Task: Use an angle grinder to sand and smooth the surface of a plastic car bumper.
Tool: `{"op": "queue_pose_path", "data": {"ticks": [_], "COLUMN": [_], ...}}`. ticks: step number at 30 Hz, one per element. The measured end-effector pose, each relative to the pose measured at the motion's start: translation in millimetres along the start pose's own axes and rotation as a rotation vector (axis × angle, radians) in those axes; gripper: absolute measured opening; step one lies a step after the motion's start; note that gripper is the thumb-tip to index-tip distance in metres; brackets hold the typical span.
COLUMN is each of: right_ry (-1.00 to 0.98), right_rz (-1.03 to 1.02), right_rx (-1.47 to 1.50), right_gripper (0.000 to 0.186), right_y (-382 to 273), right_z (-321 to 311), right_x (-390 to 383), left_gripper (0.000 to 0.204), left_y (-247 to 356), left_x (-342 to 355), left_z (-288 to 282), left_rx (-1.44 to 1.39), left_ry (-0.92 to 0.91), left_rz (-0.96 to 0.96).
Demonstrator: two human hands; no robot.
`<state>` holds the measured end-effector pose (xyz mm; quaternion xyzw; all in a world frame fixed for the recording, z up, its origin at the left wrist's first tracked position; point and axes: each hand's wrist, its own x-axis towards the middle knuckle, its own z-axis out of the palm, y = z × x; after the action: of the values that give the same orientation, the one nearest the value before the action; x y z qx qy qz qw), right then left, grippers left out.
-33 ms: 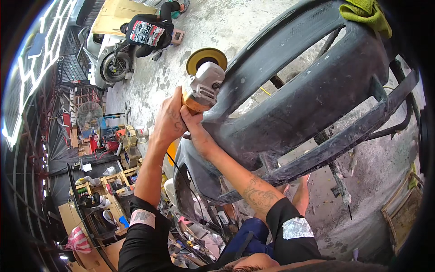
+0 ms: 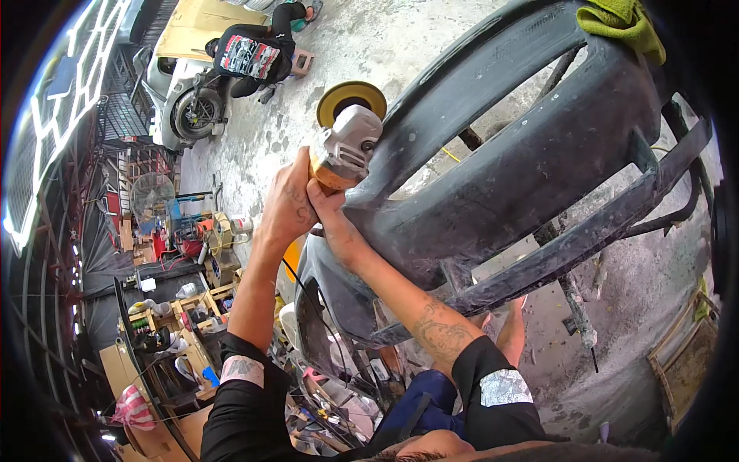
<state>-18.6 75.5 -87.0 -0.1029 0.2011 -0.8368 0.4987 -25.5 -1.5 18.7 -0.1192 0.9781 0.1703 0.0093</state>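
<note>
Both hands are closed around an angle grinder with a silver gear head, a yellow body and a round yellowish disc. My left hand grips the left side of the body, most of its fingers hidden behind it. Just below, my right hand wraps the body close against the left. The disc points away from me, beside the upper left edge of a dark grey car bumper. Whether disc and bumper touch, I cannot tell. A black cord hangs below my hands.
A green cloth lies over the bumper's far right end. Dark stand bars show beneath it. Ahead left, another person crouches by a vehicle wheel. Tools and wooden racks crowd the left; clutter lies near my legs.
</note>
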Motion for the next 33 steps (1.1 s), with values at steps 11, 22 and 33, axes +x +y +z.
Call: {"op": "queue_pose_path", "data": {"ticks": [11,22,33], "right_ry": [0.006,0.008,-0.027], "right_rz": [0.063,-0.033,-0.013], "right_rx": [-0.014,-0.017,-0.050], "right_gripper": [0.101,0.100,0.096], "right_y": [2.6,1.8,-4.9], "right_z": [-3.9,-1.7,-0.2], "right_x": [1.9,0.7,-3.2], "left_gripper": [0.060,0.055,0.065], "left_y": [3.9,1.6,-4.3], "left_x": [1.1,-1.6,-11.7], "left_z": [-0.5,1.6,-1.0], "left_rx": [0.134,0.038,-0.016], "left_ry": [0.029,0.031,-0.011], "left_rz": [0.031,0.040,-0.129]}}
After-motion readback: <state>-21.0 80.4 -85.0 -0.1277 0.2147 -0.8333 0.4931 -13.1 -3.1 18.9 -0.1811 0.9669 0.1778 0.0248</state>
